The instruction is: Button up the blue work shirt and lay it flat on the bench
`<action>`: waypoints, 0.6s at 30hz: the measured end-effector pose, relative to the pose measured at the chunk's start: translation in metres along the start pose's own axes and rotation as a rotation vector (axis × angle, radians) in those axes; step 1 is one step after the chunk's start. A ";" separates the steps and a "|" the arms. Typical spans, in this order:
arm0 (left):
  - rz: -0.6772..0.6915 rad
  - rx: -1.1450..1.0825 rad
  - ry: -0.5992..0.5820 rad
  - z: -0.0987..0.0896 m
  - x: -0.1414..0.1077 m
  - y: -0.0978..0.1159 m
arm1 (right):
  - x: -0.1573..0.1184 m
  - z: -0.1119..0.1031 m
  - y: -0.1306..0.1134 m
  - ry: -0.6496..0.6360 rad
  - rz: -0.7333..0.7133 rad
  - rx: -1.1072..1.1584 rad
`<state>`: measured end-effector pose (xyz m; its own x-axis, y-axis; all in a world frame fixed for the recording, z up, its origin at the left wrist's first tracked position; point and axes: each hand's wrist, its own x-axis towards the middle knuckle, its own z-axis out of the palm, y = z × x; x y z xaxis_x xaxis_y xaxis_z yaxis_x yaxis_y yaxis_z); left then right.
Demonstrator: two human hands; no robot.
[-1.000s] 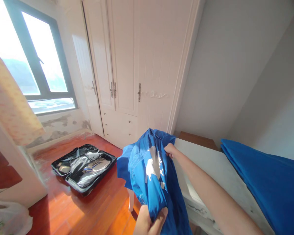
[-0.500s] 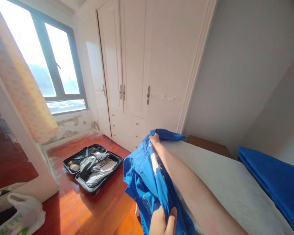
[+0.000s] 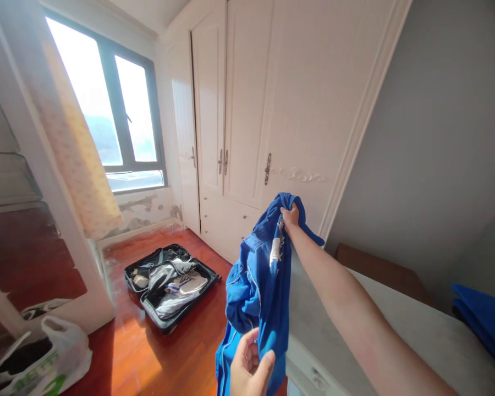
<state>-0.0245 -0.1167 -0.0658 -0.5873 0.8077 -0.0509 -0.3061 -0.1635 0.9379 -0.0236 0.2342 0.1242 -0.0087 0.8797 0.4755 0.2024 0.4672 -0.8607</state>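
A blue garment [image 3: 247, 286] with pale seams and a white print hangs in folds in front of me. My right hand [image 3: 291, 215] grips its top, lifted above the end of a pale surface. Below, my left hand [image 3: 253, 366] is beside the lower folds, its thumb apart from loosely curled fingers, with no cloth visibly pinched between them. The garment's lower end runs out of view at the bottom.
An open black suitcase [image 3: 169, 319] with clothes lies on the red wooden floor. A plastic bag [image 3: 68, 357] is at bottom left. White wardrobe [image 3: 243, 99] behind; pale surface [image 3: 412, 324] and folded blue cloth [image 3: 484, 316] at right.
My right hand has raised the garment's top, which now hangs more upright. My left hand has loosened from the cloth. The view has turned, shifting the room rightward.
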 end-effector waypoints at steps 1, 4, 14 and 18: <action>0.000 0.015 0.014 -0.001 0.008 0.014 | 0.011 0.001 -0.009 0.006 -0.030 0.031; 0.029 0.019 0.060 -0.002 0.031 0.047 | 0.039 0.006 -0.040 0.000 -0.124 0.120; 0.016 -0.020 0.036 0.017 0.055 0.047 | 0.075 -0.080 -0.097 0.202 -0.064 0.305; 0.039 0.075 0.008 0.036 0.052 0.055 | 0.035 -0.185 -0.107 0.402 -0.134 0.324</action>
<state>-0.0445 -0.0636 -0.0042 -0.6036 0.7971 -0.0164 -0.2260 -0.1513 0.9623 0.1356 0.1981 0.2666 0.3754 0.7369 0.5622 -0.0884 0.6323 -0.7697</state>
